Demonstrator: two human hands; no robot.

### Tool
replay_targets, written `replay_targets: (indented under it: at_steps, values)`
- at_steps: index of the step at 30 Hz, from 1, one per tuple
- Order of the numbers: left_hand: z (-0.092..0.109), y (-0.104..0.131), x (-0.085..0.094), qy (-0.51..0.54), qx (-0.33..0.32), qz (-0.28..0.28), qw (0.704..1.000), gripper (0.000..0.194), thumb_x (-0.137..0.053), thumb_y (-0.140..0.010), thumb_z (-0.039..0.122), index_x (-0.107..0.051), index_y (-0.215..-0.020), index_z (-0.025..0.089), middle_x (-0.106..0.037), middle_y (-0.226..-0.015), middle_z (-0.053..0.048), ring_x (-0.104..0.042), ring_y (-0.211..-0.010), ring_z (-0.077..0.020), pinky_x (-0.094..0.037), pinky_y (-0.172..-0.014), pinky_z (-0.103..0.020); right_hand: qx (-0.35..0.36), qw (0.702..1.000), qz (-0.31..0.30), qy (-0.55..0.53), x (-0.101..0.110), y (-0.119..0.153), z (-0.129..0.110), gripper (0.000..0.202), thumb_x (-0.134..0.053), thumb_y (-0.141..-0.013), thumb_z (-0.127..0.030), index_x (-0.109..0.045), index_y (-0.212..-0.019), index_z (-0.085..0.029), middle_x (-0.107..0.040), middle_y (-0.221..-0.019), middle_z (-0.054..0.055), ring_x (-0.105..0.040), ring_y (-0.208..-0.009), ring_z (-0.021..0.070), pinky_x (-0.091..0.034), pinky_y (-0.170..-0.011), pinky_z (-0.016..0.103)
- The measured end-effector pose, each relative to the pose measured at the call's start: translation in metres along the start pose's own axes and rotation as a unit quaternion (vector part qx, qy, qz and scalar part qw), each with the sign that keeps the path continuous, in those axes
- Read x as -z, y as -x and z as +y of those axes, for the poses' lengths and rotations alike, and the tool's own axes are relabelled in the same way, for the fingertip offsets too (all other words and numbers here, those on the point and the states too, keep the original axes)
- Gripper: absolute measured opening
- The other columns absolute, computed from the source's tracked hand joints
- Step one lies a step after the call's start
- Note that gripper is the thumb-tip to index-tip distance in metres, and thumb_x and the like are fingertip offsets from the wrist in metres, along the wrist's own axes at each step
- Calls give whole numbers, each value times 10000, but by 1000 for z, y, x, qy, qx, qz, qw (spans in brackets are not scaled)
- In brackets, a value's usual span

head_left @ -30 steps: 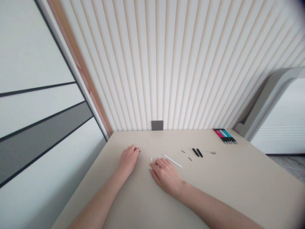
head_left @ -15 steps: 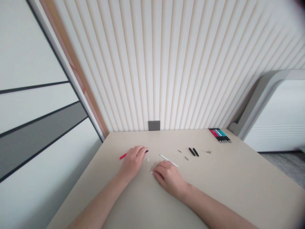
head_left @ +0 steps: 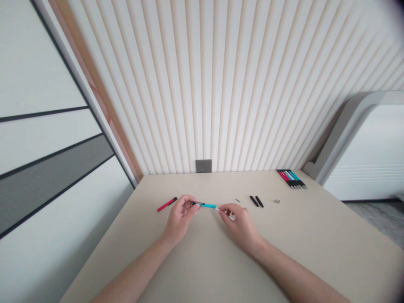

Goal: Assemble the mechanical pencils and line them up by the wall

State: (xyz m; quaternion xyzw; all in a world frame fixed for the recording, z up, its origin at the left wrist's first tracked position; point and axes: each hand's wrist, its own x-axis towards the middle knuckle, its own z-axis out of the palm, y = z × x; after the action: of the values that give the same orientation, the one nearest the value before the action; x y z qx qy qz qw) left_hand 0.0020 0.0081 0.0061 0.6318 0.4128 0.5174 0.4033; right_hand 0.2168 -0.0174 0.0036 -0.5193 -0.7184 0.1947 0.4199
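Observation:
My left hand (head_left: 182,213) is closed on a blue pen barrel (head_left: 208,205) by its black clip end, holding it level above the table. At the barrel's other end, the fingers of my right hand (head_left: 238,218) pinch a small white pen part (head_left: 217,209) against the opening. A white pen tube (head_left: 232,217) shows partly under my right hand, the rest covered. To the left of my left hand lies a red pen barrel (head_left: 166,205) with a black end. A tiny white piece (head_left: 195,213) is half hidden beside my left fingers.
On the table (head_left: 303,240), right of my hands, lie a small spring (head_left: 237,200), two black grips (head_left: 256,201) and several small metal tips (head_left: 277,201). A row of pens (head_left: 291,179) rests at the back right. The wall socket (head_left: 203,166) sits behind the table edge.
My left hand has lifted the blue barrel into view, uncovering the red barrel. My right hand has moved right and up, bringing the small white part to the blue barrel's end.

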Motion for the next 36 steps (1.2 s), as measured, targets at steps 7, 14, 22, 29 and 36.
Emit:
replay_targets:
  at_steps: [7,14,22,29,36]
  values:
    - [3,0,-2,32,-1,-11,999,164,-637,-836,301,-541,-892,180,-562,-852,-3,-575,-803,-141,-482,-731,-250,-19,1000,4,2,2,-2,-1,190,-524,-881,-289,-693,-880,-202,-711,-816,41,-605,-686,175,-458,-668,296]
    - [5,1,-2,30,8,-17,999,148,-642,-836,282,-544,-885,183,-566,-849,7,-569,-784,-130,-463,-714,-231,-27,1000,12,-6,3,-3,-2,164,-550,-877,-290,-694,-871,-210,-705,-799,29,-598,-676,175,-450,-663,297]
    - [2,2,-2,12,21,-51,998,143,-629,-849,282,-549,-912,182,-577,-845,5,-579,-787,-131,-465,-719,-235,14,999,29,-39,3,2,-3,146,-545,-880,-215,-687,-914,-213,-704,-843,33,-610,-729,174,-464,-685,293]
    - [0,3,1,-121,-45,-105,986,145,-608,-864,279,-599,-973,185,-616,-893,-34,-592,-840,-164,-474,-782,-284,68,991,73,-86,4,2,-7,144,-537,-894,-202,-669,-951,-212,-696,-874,42,-610,-767,164,-480,-688,283]
    - [14,5,-2,-170,-95,-189,963,144,-559,-900,284,-652,-935,180,-616,-869,-48,-572,-835,-167,-452,-781,-276,129,988,64,-60,4,8,-14,192,-551,-899,-215,-648,-1064,-230,-713,-916,42,-640,-796,165,-494,-751,296]
